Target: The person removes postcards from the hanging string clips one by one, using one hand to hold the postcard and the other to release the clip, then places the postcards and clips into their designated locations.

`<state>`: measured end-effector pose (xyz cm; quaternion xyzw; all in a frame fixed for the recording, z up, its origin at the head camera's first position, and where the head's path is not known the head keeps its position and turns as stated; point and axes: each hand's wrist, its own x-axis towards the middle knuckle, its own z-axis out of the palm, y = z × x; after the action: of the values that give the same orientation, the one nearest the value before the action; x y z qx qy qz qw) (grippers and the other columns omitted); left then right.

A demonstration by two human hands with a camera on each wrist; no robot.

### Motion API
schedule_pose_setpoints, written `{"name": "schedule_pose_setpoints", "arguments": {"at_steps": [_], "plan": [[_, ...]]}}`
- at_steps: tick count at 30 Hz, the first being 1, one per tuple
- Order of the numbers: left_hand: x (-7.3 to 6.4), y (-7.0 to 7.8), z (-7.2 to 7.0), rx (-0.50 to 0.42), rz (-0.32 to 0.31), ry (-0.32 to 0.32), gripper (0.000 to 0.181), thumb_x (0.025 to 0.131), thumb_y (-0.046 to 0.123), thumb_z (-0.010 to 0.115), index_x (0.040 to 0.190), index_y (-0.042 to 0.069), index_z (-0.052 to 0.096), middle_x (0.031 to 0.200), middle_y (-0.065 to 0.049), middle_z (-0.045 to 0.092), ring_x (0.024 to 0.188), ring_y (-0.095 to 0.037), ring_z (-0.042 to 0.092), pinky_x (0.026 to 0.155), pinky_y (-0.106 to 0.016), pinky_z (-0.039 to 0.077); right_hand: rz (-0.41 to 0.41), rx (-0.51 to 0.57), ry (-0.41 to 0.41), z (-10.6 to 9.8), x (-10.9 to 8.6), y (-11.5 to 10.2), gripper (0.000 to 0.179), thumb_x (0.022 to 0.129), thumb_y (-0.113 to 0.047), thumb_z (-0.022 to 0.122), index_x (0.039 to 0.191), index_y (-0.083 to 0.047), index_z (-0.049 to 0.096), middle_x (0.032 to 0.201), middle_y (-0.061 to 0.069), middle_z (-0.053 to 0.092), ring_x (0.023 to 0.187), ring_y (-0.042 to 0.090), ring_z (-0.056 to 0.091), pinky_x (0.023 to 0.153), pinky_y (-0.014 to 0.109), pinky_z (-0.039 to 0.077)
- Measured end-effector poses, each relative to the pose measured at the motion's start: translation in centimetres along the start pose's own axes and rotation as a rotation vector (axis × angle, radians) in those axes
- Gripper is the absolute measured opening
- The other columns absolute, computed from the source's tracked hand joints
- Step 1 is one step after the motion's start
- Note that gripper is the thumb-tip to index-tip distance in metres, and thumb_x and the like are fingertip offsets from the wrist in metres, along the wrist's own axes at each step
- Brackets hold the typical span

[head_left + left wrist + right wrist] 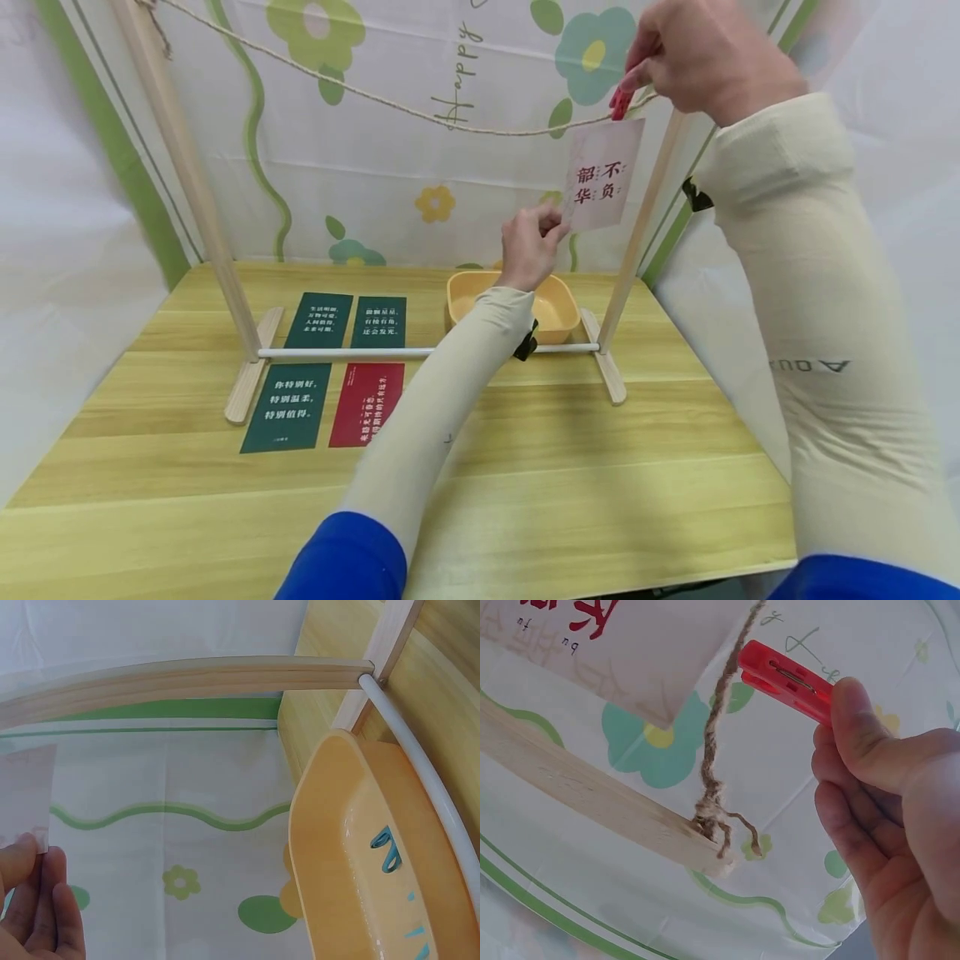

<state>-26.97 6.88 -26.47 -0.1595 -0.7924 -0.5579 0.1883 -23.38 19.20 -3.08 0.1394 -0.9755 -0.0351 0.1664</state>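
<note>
A pale pink card (603,175) with dark red characters hangs upright just below the twine (480,130). My left hand (528,242) pinches its lower left corner between thumb and fingers, also seen on the card's edge in the left wrist view. Above the card, my right hand (701,62) pinches a red clothespin (791,679) by its handle end. In the right wrist view the clothespin's tip overlaps the twine, while the card (630,667) appears off to one side. I cannot tell whether the clothespin bites the card or twine.
Wooden posts (198,192) and a white crossbar (345,353) form the rack. Behind the left forearm stands a yellow plastic basin (558,308). Green cards (287,408) and a red card (360,404) lie on the table's left. A flowered cloth (435,50) hangs behind.
</note>
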Motion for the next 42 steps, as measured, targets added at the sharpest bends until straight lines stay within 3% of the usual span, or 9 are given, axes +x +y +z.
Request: {"name": "schedule_pose_setpoints", "arguments": {"at_steps": [8, 16, 23, 26, 33, 42], "plan": [[0.0, -0.6, -0.3, -0.011, -0.013, -0.001, 0.016, 0.101, 0.016, 0.072, 0.11, 0.006, 0.079, 0.104, -0.008, 0.081, 0.092, -0.017, 0.074, 0.086, -0.029, 0.057, -0.004, 0.015, -0.013, -0.5, -0.2, 0.7, 0.03, 0.108, -0.023, 0.057, 0.124, -0.002, 0.071, 0.124, 0.018, 0.071, 0.097, 0.026, 0.054, 0.066, 0.019, 0.042], [-0.3, -1.4, -1.2, -0.037, -0.042, 0.009, 0.016, 0.101, 0.016, 0.071, 0.111, 0.005, 0.08, 0.105, -0.009, 0.081, 0.093, -0.019, 0.074, 0.084, -0.029, 0.058, -0.021, 0.031, 0.008, -0.5, -0.5, 0.7, 0.041, 0.104, -0.04, 0.063, 0.125, -0.006, 0.07, 0.121, 0.011, 0.07, 0.092, 0.018, 0.056, 0.074, 0.022, 0.042], [-0.4, -2.6, -2.0, -0.072, -0.075, 0.027, 0.017, 0.101, 0.012, 0.072, 0.111, 0.002, 0.08, 0.103, -0.013, 0.081, 0.092, -0.022, 0.074, 0.082, -0.028, 0.058, -0.06, 0.062, 0.034, -0.1, -0.9, 0.5, 0.04, 0.103, -0.039, 0.066, 0.125, -0.006, 0.071, 0.116, 0.009, 0.069, 0.088, 0.011, 0.056, 0.074, 0.012, 0.041], [-0.6, -3.0, -2.5, -0.088, -0.097, 0.031, 0.017, 0.101, 0.011, 0.071, 0.111, 0.001, 0.08, 0.103, -0.015, 0.08, 0.092, -0.024, 0.074, 0.08, -0.027, 0.057, -0.111, 0.066, 0.044, 0.2, -1.2, 0.1, 0.04, 0.102, -0.035, 0.069, 0.124, -0.002, 0.072, 0.118, 0.015, 0.072, 0.087, 0.011, 0.055, 0.074, 0.008, 0.04], [-0.8, -3.8, -3.6, -0.092, -0.128, 0.053, 0.019, 0.103, 0.01, 0.069, 0.116, 0.0, 0.079, 0.104, -0.016, 0.079, 0.092, -0.023, 0.073, 0.076, -0.024, 0.054, -0.184, 0.068, 0.062, 1.1, -1.4, -0.5, 0.034, 0.098, -0.031, 0.076, 0.114, -0.001, 0.076, 0.112, 0.018, 0.077, 0.072, -0.013, 0.05, 0.071, 0.002, 0.04], [-1.0, -4.2, -4.5, -0.092, -0.148, 0.069, 0.018, 0.102, 0.007, 0.069, 0.113, -0.002, 0.079, 0.102, -0.018, 0.078, 0.089, -0.022, 0.071, 0.074, -0.023, 0.054, -0.22, 0.052, 0.016, 2.4, -1.7, -0.8, 0.032, 0.097, -0.032, 0.078, 0.113, -0.005, 0.077, 0.106, 0.015, 0.08, 0.069, -0.016, 0.051, 0.067, 0.001, 0.04]]}}
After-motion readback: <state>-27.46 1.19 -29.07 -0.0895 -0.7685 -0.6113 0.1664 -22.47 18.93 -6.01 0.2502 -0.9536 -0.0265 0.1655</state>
